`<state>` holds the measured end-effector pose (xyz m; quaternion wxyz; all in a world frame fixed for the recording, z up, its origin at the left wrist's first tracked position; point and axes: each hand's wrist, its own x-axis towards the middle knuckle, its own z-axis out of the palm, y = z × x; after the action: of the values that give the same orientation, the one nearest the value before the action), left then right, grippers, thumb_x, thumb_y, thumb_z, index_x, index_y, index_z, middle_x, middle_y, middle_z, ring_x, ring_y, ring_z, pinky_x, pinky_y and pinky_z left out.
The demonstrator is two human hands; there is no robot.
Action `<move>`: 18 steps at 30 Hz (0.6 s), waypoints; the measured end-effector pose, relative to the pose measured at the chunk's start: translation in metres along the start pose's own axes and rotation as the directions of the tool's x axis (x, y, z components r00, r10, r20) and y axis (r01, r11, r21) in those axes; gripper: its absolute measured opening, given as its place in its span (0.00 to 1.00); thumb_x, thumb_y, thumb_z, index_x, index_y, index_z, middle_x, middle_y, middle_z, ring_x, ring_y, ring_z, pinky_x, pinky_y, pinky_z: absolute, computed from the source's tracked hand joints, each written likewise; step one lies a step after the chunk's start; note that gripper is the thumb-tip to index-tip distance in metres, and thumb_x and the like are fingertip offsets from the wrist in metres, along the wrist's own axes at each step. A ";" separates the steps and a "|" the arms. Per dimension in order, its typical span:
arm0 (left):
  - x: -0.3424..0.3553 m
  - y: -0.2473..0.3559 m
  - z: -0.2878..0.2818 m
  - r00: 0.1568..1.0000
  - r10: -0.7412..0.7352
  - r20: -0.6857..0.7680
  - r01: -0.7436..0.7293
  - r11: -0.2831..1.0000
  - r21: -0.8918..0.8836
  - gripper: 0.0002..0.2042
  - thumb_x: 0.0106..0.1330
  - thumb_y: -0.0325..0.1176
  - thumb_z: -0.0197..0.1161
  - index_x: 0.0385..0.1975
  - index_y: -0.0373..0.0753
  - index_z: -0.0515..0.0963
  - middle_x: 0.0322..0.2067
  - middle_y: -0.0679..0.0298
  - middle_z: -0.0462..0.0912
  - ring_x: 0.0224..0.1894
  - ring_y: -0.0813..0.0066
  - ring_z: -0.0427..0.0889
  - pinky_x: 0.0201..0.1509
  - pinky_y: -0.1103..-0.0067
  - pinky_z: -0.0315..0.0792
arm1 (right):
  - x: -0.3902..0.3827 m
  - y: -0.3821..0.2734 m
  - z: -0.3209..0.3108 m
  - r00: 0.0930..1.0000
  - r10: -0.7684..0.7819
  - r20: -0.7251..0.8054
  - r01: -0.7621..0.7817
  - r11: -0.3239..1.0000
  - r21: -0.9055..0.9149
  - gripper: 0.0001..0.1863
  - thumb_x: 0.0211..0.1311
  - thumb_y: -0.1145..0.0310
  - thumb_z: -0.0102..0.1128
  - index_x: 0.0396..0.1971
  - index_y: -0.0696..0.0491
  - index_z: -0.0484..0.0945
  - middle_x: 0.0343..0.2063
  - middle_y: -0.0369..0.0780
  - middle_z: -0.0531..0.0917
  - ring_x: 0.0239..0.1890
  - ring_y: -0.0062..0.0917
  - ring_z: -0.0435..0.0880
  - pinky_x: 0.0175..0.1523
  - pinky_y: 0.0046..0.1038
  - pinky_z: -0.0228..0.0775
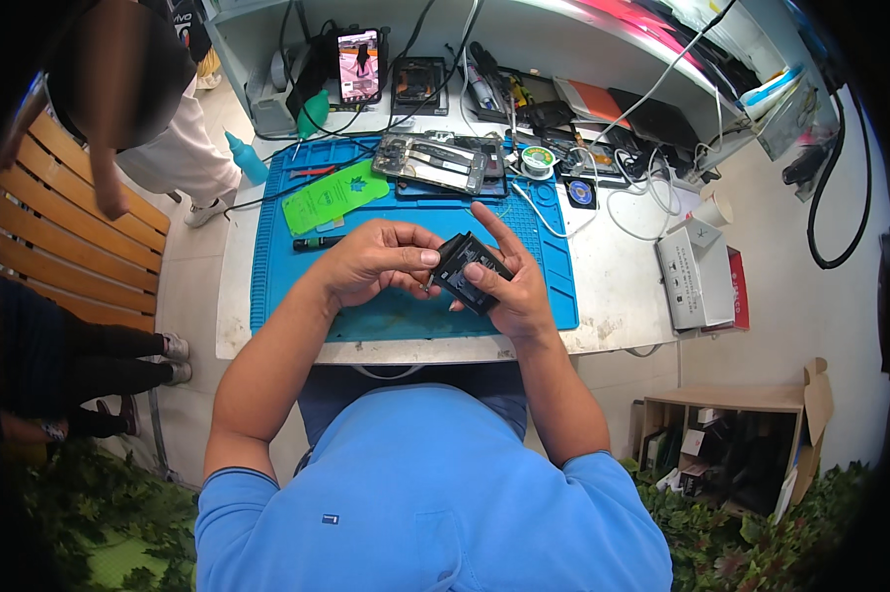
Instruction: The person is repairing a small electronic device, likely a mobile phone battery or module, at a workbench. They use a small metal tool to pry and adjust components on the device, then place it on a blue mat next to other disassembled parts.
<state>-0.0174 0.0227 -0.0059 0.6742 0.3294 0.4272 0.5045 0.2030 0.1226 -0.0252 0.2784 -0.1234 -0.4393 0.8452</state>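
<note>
A flat black phone battery [458, 264] with pale print is held tilted above the blue work mat [386, 314]. My right hand [524, 301] grips it from the right, thumb across its face and index finger stretched out. At the battery's left edge, my left hand [376, 259] pinches with thumb and fingers; whatever small part lies between them is hidden. Beyond my hands, an opened phone [406, 170] with bare insides rests on other phone parts, and tweezers [443, 155] lie on it. Left of it sits a bright green card-like sheet [334, 200].
A dark screwdriver [317, 243] lies near my left wrist. Behind are a lit phone [359, 65], a solder spool [538, 163] and several tools and cables. A blue bottle [246, 158] stands at left, a white box [695, 276] at right. People stand beyond the wooden bench [90, 217].
</note>
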 end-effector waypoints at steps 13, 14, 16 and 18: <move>0.005 -0.007 -0.001 0.983 0.092 -0.158 -0.067 0.985 0.159 0.11 0.63 0.34 0.76 0.35 0.33 0.84 0.27 0.65 0.85 0.27 0.82 0.81 0.32 0.84 0.75 | -0.002 -0.002 0.005 0.997 0.045 -0.067 -0.054 0.989 -0.138 0.36 0.64 0.72 0.73 0.68 0.65 0.67 0.51 0.48 0.85 0.47 0.27 0.88 0.46 0.30 0.88; 0.004 -0.004 0.002 0.978 0.107 -0.177 -0.067 0.974 0.217 0.11 0.63 0.35 0.76 0.35 0.34 0.84 0.27 0.65 0.85 0.27 0.82 0.81 0.33 0.83 0.75 | 0.000 -0.002 0.001 0.996 0.046 -0.075 -0.060 0.980 -0.191 0.33 0.64 0.72 0.73 0.66 0.65 0.70 0.50 0.47 0.86 0.47 0.26 0.88 0.48 0.29 0.86; 0.004 -0.005 0.005 0.974 0.131 -0.184 -0.072 0.953 0.294 0.11 0.63 0.34 0.76 0.34 0.33 0.84 0.26 0.65 0.85 0.27 0.82 0.81 0.32 0.83 0.74 | 0.002 -0.003 -0.004 0.994 0.061 -0.086 -0.082 0.963 -0.258 0.27 0.65 0.71 0.73 0.61 0.66 0.76 0.47 0.46 0.87 0.46 0.24 0.88 0.50 0.26 0.83; 0.005 -0.009 0.005 0.975 0.148 -0.164 -0.087 0.939 0.332 0.10 0.64 0.33 0.76 0.34 0.33 0.85 0.25 0.65 0.85 0.26 0.82 0.81 0.31 0.83 0.72 | 0.003 -0.004 -0.005 0.992 0.090 -0.090 -0.113 0.950 -0.290 0.21 0.66 0.69 0.73 0.54 0.66 0.81 0.44 0.45 0.88 0.44 0.21 0.87 0.51 0.23 0.79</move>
<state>-0.0091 0.0250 -0.0126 0.5367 0.4115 0.5446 0.4960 0.2044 0.1302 -0.0247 0.2295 -0.2178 -0.5426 0.7782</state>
